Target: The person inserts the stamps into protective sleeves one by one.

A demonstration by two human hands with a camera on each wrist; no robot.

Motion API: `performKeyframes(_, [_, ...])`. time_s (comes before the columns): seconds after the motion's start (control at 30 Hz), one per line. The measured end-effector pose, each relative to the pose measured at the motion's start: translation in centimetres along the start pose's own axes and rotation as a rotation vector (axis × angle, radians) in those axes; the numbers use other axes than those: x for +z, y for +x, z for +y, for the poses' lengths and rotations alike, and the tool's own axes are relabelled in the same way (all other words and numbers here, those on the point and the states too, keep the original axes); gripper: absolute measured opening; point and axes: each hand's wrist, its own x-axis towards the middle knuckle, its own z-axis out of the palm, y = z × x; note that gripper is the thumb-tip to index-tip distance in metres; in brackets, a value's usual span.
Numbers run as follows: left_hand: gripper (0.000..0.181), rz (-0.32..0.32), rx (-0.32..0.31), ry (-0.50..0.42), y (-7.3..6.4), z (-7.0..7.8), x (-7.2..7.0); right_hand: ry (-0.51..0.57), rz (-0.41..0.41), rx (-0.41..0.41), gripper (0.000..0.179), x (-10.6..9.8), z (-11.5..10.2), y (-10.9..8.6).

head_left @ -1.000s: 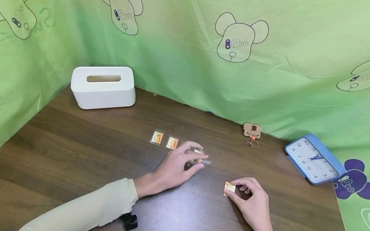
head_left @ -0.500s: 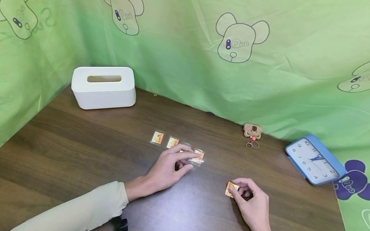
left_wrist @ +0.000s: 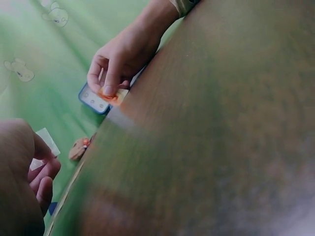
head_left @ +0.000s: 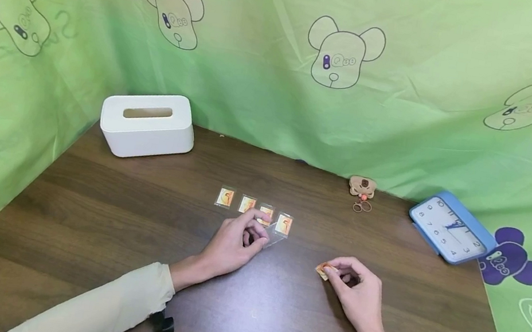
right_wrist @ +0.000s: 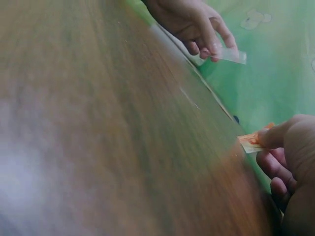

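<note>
My left hand [head_left: 232, 245] pinches a small clear plastic sleeve [right_wrist: 234, 56] between thumb and fingers, just above the table. Farther right, my right hand [head_left: 358, 291] holds a small orange-and-yellow printed card [head_left: 325, 270] by its edge, thumb against fingers; the card looks tilted or bent. Several similar printed cards in clear sleeves lie in a slanting row beyond my left hand, from the leftmost card [head_left: 225, 197] to the rightmost card [head_left: 283, 224]. The left fingers partly cover one of them.
A white tissue box [head_left: 147, 127] stands at the back left of the wooden table [head_left: 93, 237]. Toward the back right lie a brown animal-face keychain [head_left: 362, 187] and a blue-framed clock [head_left: 451, 229]. Green printed cloth [head_left: 257, 89] hangs behind the table.
My left hand has drawn left and slightly back with the plastic sleeve, uncovering more of the card row. My right hand stays nearly in place while its card turns.
</note>
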Motion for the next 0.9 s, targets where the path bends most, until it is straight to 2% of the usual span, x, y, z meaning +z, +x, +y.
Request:
performKeyframes(0.17, [0.012, -0.005, -0.037, -0.007, -0.2, 0.0, 0.1, 0.067, -0.014, 0.02, 0.02, 0.4, -0.4, -0.1])
performKeyframes(0.33, [0.01, 0.001, -0.022, -0.001, -0.4, 0.0, 0.2, 0.127, -0.061, -0.001, 0.018, 0.8, -0.7, -0.2])
performKeyframes(0.5, [0.007, 0.014, -0.011, 0.007, -0.6, -0.1, 0.3, 0.148, -0.056, -0.037, 0.019, 1.5, -1.2, -0.3])
performKeyframes(0.73, [0.004, 0.011, -0.017, 0.019, -0.7, -0.3, 0.4, 0.207, -0.013, 0.039, 0.019, 2.8, -2.7, -0.5])
performKeyframes(0.9, [0.004, 0.007, -0.015, 0.012, -0.8, -0.5, 0.4, 0.235, 0.007, 0.041, 0.022, 3.6, -3.0, -0.5])
